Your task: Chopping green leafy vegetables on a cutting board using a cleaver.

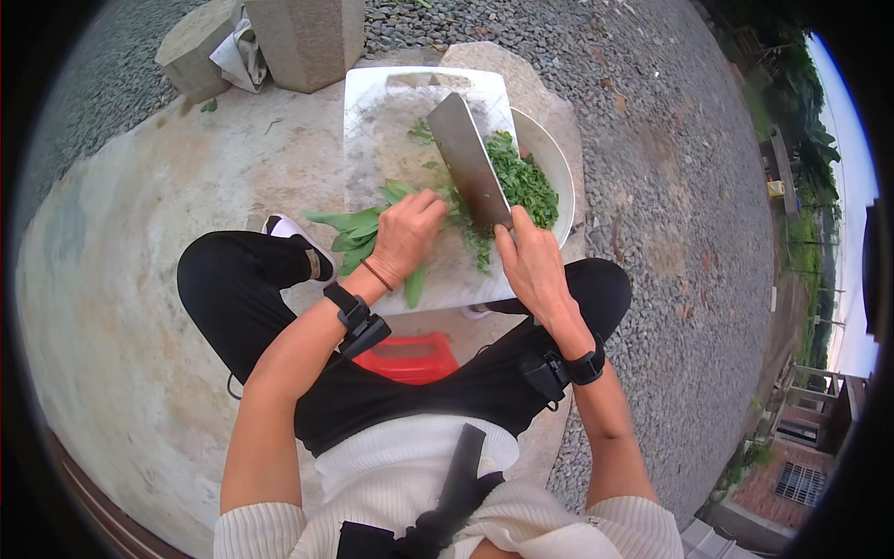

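My right hand grips a broad cleaver, its blade slanting up and away across a worn white cutting board. Bunched under my left hand are long green leaves, their broad ends spreading out to the left and below the fingers. Small cut bits of green lie by the blade near the cleaver's handle. To the right of the board, partly beneath its edge, a white bowl holds a heap of chopped greens. The blade hides part of the board and of the cut leaves.
Under the board's near edge, a red plastic object sits between my legs. Concrete blocks stand at the far left with a crumpled white sack against them. Gravel borders the concrete slab on the right.
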Demonstrator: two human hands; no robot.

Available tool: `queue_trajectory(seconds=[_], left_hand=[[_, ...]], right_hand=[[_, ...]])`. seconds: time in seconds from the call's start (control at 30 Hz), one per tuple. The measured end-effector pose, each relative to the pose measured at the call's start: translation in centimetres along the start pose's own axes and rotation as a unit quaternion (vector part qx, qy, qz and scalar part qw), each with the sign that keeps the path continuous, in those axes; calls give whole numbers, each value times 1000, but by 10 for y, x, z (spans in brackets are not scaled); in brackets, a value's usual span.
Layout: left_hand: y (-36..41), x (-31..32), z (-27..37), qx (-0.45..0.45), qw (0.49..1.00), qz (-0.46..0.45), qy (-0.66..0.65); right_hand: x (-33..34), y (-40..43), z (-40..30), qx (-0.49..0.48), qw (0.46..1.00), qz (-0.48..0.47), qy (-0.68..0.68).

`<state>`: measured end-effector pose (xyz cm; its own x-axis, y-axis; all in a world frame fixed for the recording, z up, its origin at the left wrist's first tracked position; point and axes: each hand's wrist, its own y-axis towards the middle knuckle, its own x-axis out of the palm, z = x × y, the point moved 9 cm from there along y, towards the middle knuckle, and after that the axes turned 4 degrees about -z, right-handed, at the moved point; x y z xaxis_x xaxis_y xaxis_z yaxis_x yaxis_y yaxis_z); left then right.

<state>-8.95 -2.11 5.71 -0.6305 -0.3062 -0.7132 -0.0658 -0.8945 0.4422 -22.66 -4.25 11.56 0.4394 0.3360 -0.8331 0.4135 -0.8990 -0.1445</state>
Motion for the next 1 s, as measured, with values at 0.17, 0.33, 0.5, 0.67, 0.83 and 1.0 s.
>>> queue_trajectory(seconds=[0.17,0.33,0.5,0.67,0.83,1.0], left_hand=[[1,3,1,3,1000,2,0],[3,6,2,7,1000,-1,5],[0,3,4,28,999,9,25],[-3,-6,19,51,998,24,39],[-3,-5,12,60,996,32,49],[-1,-5,1,5,999,31,-18]], right_hand=[[8,-20,4,27,997,-62,-48],[16,-12,-2,27,994,-88,-66],[49,28,-4,8,998,-19,-64],[47,32,2,16,999,-1,-43],[29,34,24,16,1000,15,-14],[8,10,23,27,999,26,0]])
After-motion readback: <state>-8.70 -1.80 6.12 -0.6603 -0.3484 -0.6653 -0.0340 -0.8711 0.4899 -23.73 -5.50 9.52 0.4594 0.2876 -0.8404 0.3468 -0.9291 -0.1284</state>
